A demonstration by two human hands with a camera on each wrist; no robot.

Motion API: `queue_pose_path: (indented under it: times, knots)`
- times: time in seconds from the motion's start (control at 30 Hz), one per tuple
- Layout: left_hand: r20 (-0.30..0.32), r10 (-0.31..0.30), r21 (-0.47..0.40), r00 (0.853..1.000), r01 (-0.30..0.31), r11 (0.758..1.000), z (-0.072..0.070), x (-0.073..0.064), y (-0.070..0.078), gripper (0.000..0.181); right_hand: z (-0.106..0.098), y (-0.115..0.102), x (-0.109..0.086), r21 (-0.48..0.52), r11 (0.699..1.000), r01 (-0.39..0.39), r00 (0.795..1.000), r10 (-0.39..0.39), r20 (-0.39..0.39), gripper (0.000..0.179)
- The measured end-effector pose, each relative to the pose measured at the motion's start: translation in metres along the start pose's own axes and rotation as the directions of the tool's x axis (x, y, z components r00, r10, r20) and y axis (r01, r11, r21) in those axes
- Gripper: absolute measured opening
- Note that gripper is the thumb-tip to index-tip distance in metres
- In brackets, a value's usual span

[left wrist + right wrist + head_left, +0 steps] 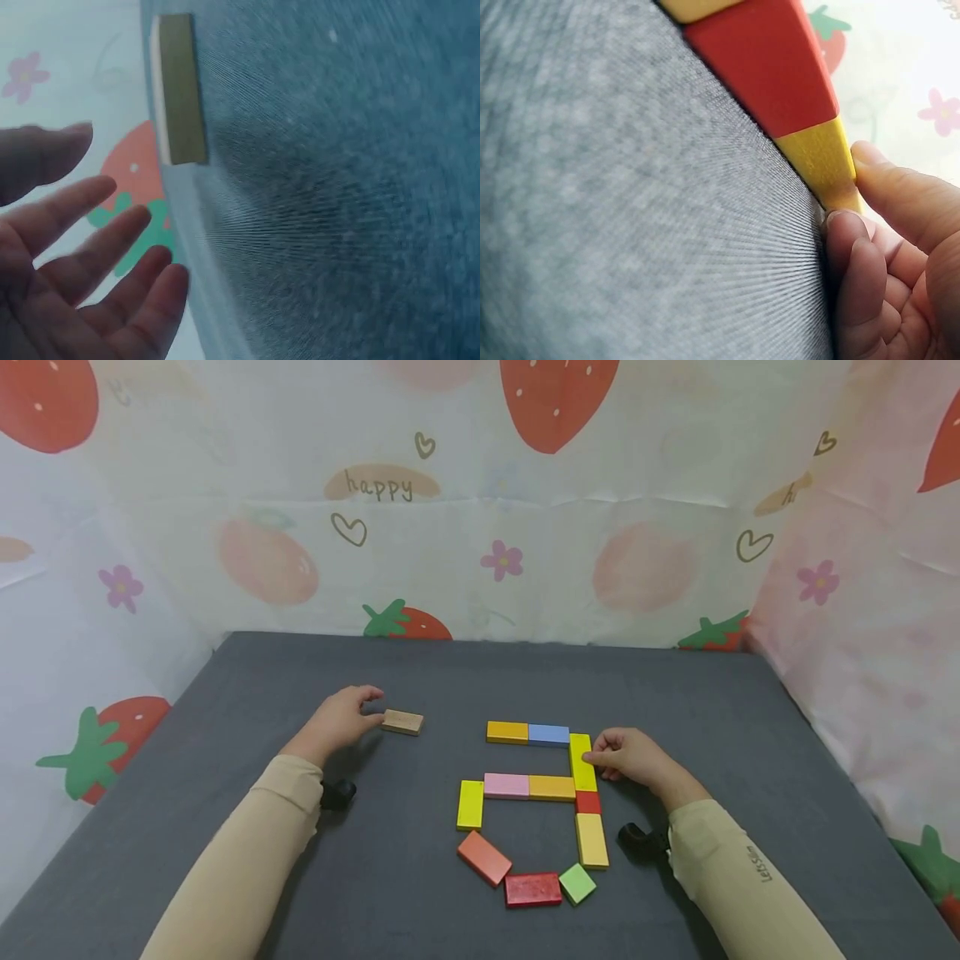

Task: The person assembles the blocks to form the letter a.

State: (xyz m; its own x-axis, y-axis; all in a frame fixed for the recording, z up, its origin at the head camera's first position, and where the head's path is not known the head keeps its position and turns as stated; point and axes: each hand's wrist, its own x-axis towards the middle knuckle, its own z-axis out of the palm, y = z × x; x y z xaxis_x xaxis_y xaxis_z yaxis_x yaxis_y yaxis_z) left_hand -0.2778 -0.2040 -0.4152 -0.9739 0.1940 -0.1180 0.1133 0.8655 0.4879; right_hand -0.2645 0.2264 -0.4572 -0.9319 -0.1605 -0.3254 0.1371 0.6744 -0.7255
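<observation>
My left hand (339,720) is at the left of the table, fingers loosely spread, with its thumb right beside a plain wooden block (402,722). In the left wrist view the fingers hold nothing and that block lies beyond them. Farther right, my right hand (637,756) pinches the right edge of a long yellow block (581,762), thumb at its upper edge and other fingers curled beside it. The yellow block lies flat between a blue block (548,736) and a small red block (588,802).
Several flat blocks outline a figure: an orange-yellow block (507,732), a pink block (506,787), a yellow block (470,805), an orange block (484,858), a large red block (533,890) and a green block (577,884). Printed cloth (547,602) surrounds the grey table (420,910).
</observation>
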Motion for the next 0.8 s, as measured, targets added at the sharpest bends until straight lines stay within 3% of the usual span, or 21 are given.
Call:
queue_pose_path:
  times: [0.27, 0.43, 0.7, 0.8]
  knots:
    - [0.069, 0.098, 0.069, 0.993, -0.103, 0.992, 0.011, 0.011, -0.003, 0.040, 0.000, 0.000, 0.000, 0.001, 1.000, -0.006, 1.000, 0.006, 0.006, 0.025]
    - [0.057, 0.090, 0.069, 0.994, -0.094, 0.993, 0.015, 0.014, -0.001, 0.036, -0.001, 0.000, 0.000, -0.002, 1.000, -0.003, 1.000, 0.003, 0.013, 0.026]
    - [0.050, 0.109, 0.149, 0.993, -0.115, 0.982, 0.015, 0.020, 0.001, 0.031, -0.002, 0.000, 0.000, 0.003, 1.000, -0.004, 1.000, 0.004, 0.011, 0.026]
    - [0.044, 0.102, 0.130, 0.994, -0.107, 0.986, 0.016, 0.020, 0.002, 0.026, -0.002, 0.001, 0.001, -0.001, 1.000, 0.000, 1.000, 0.000, 0.013, 0.026]
